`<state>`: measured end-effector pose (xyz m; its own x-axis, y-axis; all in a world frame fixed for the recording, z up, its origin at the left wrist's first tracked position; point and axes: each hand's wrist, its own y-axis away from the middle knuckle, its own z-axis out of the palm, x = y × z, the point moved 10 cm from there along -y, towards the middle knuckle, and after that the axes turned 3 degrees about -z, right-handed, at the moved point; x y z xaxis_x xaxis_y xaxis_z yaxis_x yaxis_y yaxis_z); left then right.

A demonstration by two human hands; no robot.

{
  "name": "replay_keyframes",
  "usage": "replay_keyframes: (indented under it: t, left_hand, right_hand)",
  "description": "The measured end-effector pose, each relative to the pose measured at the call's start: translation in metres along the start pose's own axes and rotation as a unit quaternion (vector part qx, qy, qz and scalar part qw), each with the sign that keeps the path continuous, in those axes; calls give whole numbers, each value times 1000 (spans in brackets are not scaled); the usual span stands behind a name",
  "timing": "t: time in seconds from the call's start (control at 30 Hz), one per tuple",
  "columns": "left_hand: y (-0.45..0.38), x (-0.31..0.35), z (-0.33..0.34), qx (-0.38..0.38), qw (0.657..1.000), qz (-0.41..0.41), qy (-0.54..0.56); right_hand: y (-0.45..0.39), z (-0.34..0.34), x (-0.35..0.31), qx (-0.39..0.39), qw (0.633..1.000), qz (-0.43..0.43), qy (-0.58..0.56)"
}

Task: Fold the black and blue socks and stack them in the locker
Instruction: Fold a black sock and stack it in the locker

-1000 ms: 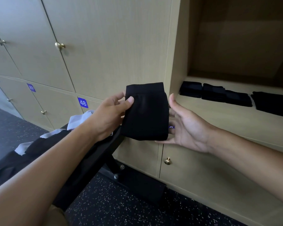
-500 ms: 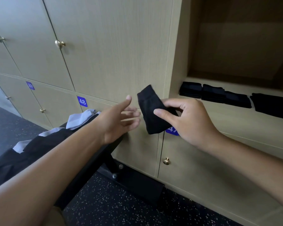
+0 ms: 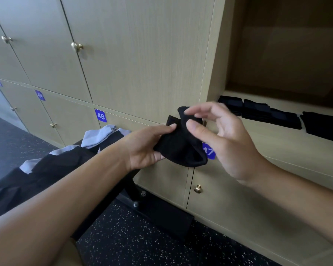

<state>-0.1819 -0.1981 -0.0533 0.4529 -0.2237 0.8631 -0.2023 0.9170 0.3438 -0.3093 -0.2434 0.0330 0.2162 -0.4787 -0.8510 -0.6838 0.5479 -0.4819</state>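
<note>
- The black sock (image 3: 181,144) is held in the air in front of the lockers, beside the open locker (image 3: 277,104). It looks light, soft and floppy.
- The left hand (image 3: 144,146) grips its lower fold, while the right hand (image 3: 225,139) pinches the top edge. The folded edges look like the best places to hold it.
- Blue door tags read "48" (image 3: 100,115) and "49" (image 3: 40,95).
- Folded black socks (image 3: 258,112) already lie on the locker shelf.

The open wooden locker compartment (image 3: 277,54) stands clear above its shelf; folded black sock stacks (image 3: 258,112) line the shelf's rear. The front edge is bare.
</note>
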Motion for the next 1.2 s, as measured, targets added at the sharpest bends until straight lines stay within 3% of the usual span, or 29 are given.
replay_keyframes:
  t: [0.13,0.23,0.57,0.77,1.03,1.2]
  left_hand:
    - [0,0,7,-1,1000,24,-12]
    - [-2,-1,6,11,999,41,-32]
    - [-2,-5,14,26,996,67,-52]
    - [-1,-3,0,86,994,56,31]
    - [4,1,0,130,985,89,74]
    - [4,0,14,114,985,105,76]
  right_hand:
    - [0,-19,29,117,982,99,-113]
    - [4,-27,37,154,974,134,-94]
    - [9,-34,52,121,972,194,54]
    - [6,-49,44,139,968,146,150]
    - [11,-29,43,119,970,120,175]
    - [11,-19,41,122,972,111,170]
